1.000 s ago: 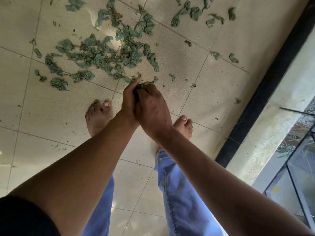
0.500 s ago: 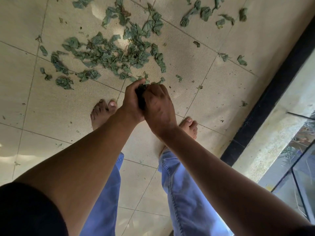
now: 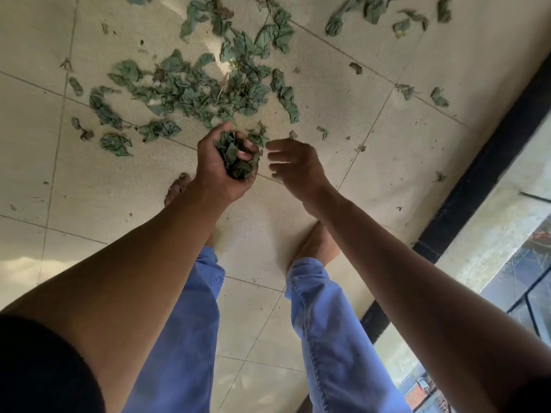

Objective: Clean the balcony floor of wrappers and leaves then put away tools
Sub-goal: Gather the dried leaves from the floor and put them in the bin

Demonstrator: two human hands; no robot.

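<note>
Holding a clump of crumpled dark green leaves [image 3: 235, 160] in my left hand [image 3: 222, 171], centre of the frame, palm up with the fingers curled round the clump. My right hand [image 3: 293, 163] hangs just beside it, fingers loose and spread, gripping nothing, slightly blurred. The rest of the scattered wilted green leaves [image 3: 193, 90] lie across the beige tiled balcony floor [image 3: 35, 162] in the upper half of the frame, thickest at upper centre, with a separate group of stray leaves [image 3: 375, 10] at upper right and small crumbs toward the black border strip [image 3: 483, 162] on the right. Bare feet and blue trousers [image 3: 185, 338] fill lower centre. No wrappers or tools visible to me here.

Handling judgement: these leaves look very light, limp and crumpled, so they should compress easily but shed bits from a loose fist. I'd gather them by scooping from under the heap with cupped fingers, not pinching single leaves, and cover the handful with the free hand. Small fragments will likely need sweeping. Most of the floor litter is not yet collected, so the task looks early.
</note>
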